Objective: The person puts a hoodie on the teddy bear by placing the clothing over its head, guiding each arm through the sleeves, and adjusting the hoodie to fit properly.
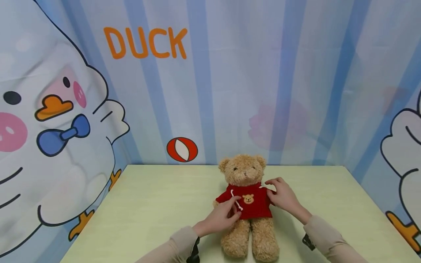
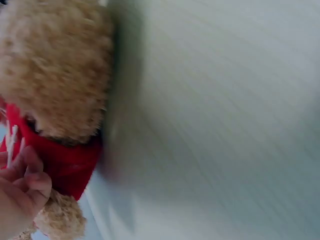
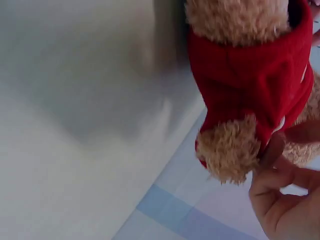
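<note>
A tan plush teddy bear (image 1: 245, 171) in a red hoodie (image 1: 256, 210) sits upright on the table, facing the head camera. At the chest, my left hand (image 1: 222, 217) has its fingers loosely bent beside a white drawstring (image 1: 238, 205), which hangs down the hoodie front; the index finger overlaps the cord in the head view. My right hand (image 1: 283, 195) is at the bear's shoulder on the right, thumb and finger pinching the other white drawstring (image 3: 281, 123). Part of that cord is hidden behind the fingers. The bear's arm (image 3: 230, 150) sticks out of the sleeve beside this hand.
The pale yellow-green table (image 1: 158, 204) runs back to a blue striped curtain (image 1: 223, 91) printed with ducks and the word DUCK. A dark wrist strap (image 1: 194, 252) shows below the left sleeve, another (image 1: 308, 241) below the right.
</note>
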`<action>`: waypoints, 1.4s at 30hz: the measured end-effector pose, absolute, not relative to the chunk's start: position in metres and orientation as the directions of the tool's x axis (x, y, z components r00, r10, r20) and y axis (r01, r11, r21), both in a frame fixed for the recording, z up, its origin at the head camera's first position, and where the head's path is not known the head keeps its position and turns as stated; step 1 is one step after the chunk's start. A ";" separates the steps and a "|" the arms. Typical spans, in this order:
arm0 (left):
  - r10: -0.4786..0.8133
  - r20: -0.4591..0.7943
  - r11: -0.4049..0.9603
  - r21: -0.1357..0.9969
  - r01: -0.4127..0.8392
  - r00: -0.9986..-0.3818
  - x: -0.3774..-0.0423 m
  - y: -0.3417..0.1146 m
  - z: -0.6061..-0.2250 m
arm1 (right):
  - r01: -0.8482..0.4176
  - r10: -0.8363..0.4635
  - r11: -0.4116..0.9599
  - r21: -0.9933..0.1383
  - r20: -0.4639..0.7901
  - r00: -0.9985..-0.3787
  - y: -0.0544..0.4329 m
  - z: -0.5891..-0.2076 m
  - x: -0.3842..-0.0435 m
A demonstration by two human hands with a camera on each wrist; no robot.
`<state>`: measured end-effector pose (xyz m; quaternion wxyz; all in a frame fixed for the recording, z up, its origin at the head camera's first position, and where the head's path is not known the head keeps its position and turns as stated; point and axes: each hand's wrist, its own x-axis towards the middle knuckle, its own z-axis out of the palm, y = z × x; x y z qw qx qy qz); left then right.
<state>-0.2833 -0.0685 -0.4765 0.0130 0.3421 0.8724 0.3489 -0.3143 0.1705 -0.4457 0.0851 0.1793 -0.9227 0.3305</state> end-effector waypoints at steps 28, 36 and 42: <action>0.635 0.278 0.665 0.279 0.693 -0.721 -0.267 -0.066 -0.462 | -0.321 -0.423 0.636 -0.701 0.031 -0.906 0.157 -0.453 -0.269; 0.625 0.240 0.682 0.296 0.669 -0.743 -0.263 -0.068 -0.468 | -0.310 -0.323 0.827 -0.470 0.055 -0.945 0.167 -0.451 -0.260; 0.483 0.232 0.799 0.276 0.534 -0.844 -0.258 -0.072 -0.474 | -0.297 -0.281 0.843 -0.449 0.103 -0.954 0.167 -0.457 -0.260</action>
